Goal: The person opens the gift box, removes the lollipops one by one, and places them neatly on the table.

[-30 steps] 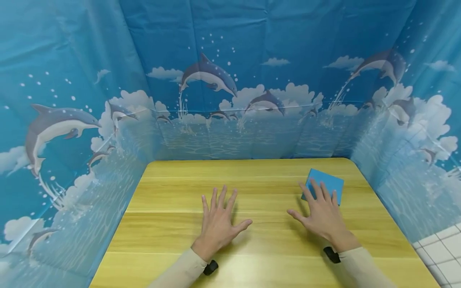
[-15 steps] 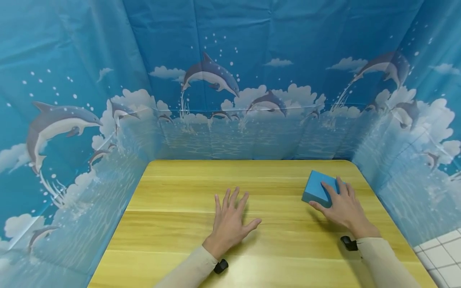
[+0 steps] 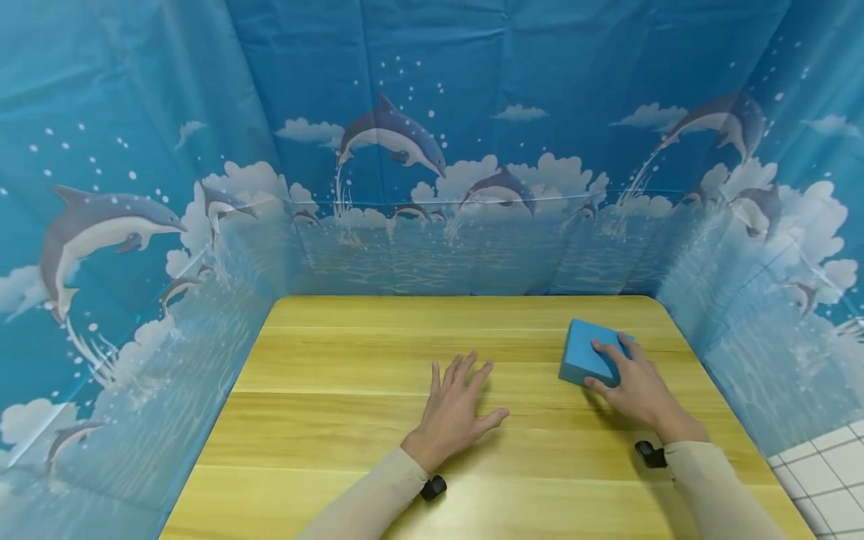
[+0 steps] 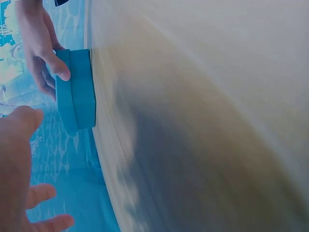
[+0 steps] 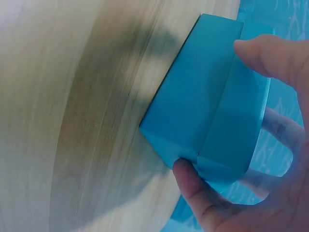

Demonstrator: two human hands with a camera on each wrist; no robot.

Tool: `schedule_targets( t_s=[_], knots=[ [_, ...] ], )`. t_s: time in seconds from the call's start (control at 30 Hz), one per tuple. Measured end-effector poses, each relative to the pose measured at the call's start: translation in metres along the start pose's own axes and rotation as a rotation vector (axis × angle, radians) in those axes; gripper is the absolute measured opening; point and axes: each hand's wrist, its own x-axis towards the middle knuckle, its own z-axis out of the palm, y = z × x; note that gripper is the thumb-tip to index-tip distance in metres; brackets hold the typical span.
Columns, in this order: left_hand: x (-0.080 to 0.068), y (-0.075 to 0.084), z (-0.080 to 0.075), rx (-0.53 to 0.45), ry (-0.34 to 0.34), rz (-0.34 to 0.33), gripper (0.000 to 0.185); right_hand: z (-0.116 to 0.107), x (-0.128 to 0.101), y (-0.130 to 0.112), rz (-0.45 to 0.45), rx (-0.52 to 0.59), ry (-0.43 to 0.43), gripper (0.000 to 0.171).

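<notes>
The blue box [image 3: 582,351] sits on the yellow wood-grain table [image 3: 324,435], toward its right rear. My right hand [image 3: 641,394] grips it from the right, the thumb on its near side and fingers over the top and far side. In the right wrist view, the box [image 5: 193,92] shows a lid seam, and a thumb and fingertips touch its edges. My left hand [image 3: 448,416] is held over the middle of the table, fingers spread, holding nothing. From the left wrist, the box [image 4: 79,92] and the other hand [image 4: 41,53] appear beyond my left fingers.
A blue dolphin-print curtain [image 3: 432,247] hangs behind the table and along both sides. White floor tiles [image 3: 820,469] show at the lower right. A small black device [image 3: 651,454] is strapped at my right wrist, another black device [image 3: 433,487] at my left.
My right hand has moved right from over the box and taken hold of its right part. The box has shifted slightly left. My left hand has drifted right, still spread.
</notes>
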Motion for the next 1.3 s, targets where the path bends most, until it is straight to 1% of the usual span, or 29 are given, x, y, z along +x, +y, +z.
schedule_targets(
  t_s=[0.17, 0.3, 0.4, 0.63, 0.8, 0.97, 1.17, 1.3],
  knots=[
    [0.013, 0.009, 0.002, -0.006, -0.034, 0.024, 0.085, 0.003, -0.001, -0.004, -0.031, 0.017, 0.016, 0.083],
    [0.022, 0.015, 0.005, -0.003, -0.054, 0.048, 0.084, 0.007, -0.003, -0.013, -0.049, 0.028, 0.024, 0.081],
    [0.027, 0.018, 0.009, 0.012, -0.057, 0.062, 0.085, 0.010, -0.008, -0.022, -0.064, 0.035, 0.031, 0.079],
    [0.033, 0.024, 0.012, -0.002, -0.089, 0.085, 0.086, 0.016, -0.014, -0.040, -0.076, 0.038, 0.024, 0.077],
    [0.037, 0.022, 0.013, 0.014, -0.097, 0.086, 0.087, 0.019, -0.014, -0.051, -0.097, 0.053, 0.021, 0.076],
    [0.037, 0.013, 0.008, 0.002, -0.096, 0.089, 0.091, 0.028, -0.012, -0.068, -0.141, 0.047, 0.027, 0.077],
    [0.031, 0.002, -0.002, -0.018, -0.122, 0.076, 0.095, 0.039, -0.017, -0.092, -0.187, 0.054, 0.004, 0.076],
    [0.024, -0.008, -0.007, -0.034, -0.121, 0.064, 0.098, 0.043, -0.018, -0.104, -0.204, 0.058, 0.002, 0.075]
  ],
)
